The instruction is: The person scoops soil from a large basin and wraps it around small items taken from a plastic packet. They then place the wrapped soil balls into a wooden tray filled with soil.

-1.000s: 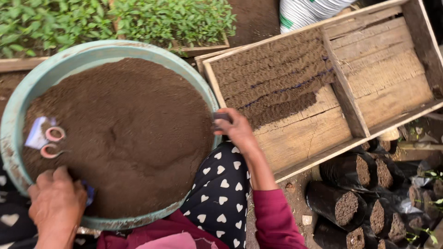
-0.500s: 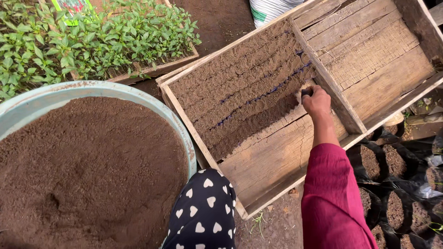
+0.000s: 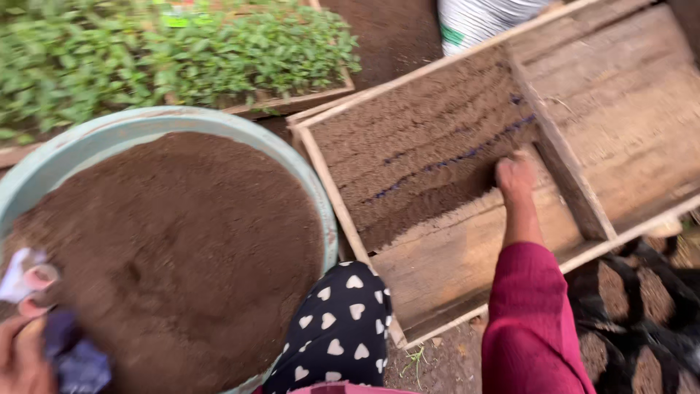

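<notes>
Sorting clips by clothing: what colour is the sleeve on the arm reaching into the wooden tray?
Magenta-red sleeve, plain, shown in the head view.

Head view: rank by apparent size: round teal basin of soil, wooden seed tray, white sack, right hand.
1. Round teal basin of soil and wooden seed tray: too close to rank; the tray is cropped and the basin sits nearer the camera.
2. White sack, mostly cropped.
3. Right hand.

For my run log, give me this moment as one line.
right hand: on soil in wooden tray | left hand: holding dark packet at soil basin rim
</notes>
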